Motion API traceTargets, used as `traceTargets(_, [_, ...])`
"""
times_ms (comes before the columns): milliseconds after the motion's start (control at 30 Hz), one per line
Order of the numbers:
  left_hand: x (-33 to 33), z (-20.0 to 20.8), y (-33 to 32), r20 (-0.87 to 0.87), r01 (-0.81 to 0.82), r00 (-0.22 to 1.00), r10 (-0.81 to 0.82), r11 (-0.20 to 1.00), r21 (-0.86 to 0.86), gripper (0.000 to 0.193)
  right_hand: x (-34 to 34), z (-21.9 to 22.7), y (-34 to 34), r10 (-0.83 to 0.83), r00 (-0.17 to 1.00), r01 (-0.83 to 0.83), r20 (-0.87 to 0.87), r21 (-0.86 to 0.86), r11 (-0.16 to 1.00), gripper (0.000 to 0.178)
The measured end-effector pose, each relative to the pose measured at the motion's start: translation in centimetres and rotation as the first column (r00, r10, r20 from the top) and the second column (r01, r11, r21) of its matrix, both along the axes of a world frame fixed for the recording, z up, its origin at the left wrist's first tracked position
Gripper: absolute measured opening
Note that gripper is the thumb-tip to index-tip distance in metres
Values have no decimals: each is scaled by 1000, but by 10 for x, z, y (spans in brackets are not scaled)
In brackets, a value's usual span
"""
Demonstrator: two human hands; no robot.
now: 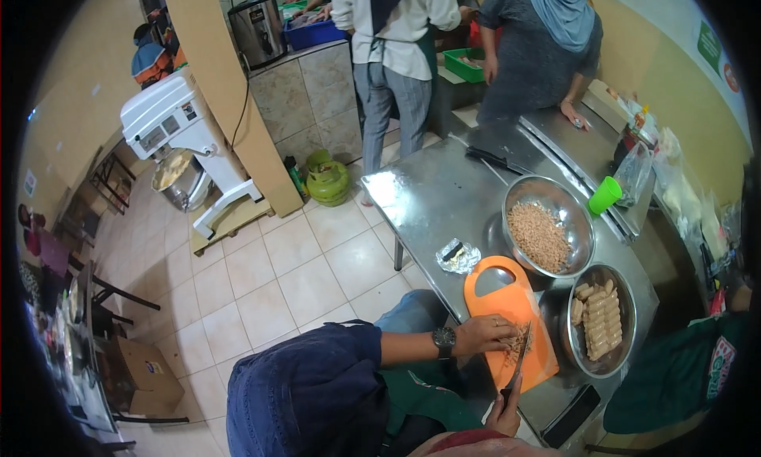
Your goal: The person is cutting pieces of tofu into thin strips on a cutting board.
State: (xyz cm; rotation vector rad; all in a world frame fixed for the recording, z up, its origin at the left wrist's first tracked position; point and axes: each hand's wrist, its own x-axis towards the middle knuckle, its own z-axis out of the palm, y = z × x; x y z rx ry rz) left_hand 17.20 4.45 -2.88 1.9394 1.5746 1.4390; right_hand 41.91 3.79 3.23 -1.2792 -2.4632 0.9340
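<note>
My left hand (485,332), with a watch on the wrist, presses down on a small pile of brown food pieces (517,348) on an orange cutting board (507,302). My right hand (504,413) grips the handle of a knife (517,366) whose blade rests across the pile. Just right of the board stands a metal bowl of tan sausage-like sticks (600,320). Behind it sits a larger metal bowl of chopped brown bits (542,235). All stand on a steel table (432,195).
A crumpled foil wrap (457,256) lies left of the board; a green cup (605,195) stands further back. Two people stand at the counter behind. A green gas cylinder (328,179) and a white stand mixer (182,144) sit on the tiled floor.
</note>
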Motion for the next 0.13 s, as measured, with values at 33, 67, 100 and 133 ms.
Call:
traceTargets(33, [-1, -2, 1, -34, 7, 999, -5, 999, 48, 35, 1, -1, 1, 5, 1000, -5, 1, 1, 1000, 63])
traceTargets(67, [-1, -4, 2, -68, 17, 998, -11, 995, 95, 37, 2, -3, 2, 14, 999, -14, -40, 16, 1000, 63])
traceTargets(100, [-2, -7, 3, -62, 44, 997, -38, 994, 104, 37, 2, -5, 3, 23, 996, -20, -81, 30, 999, 63])
traceTargets(133, [-3, -10, 4, -55, 73, 996, -67, 991, 112, 38, 2, -5, 3, 23, 997, -21, -79, 30, 999, 63])
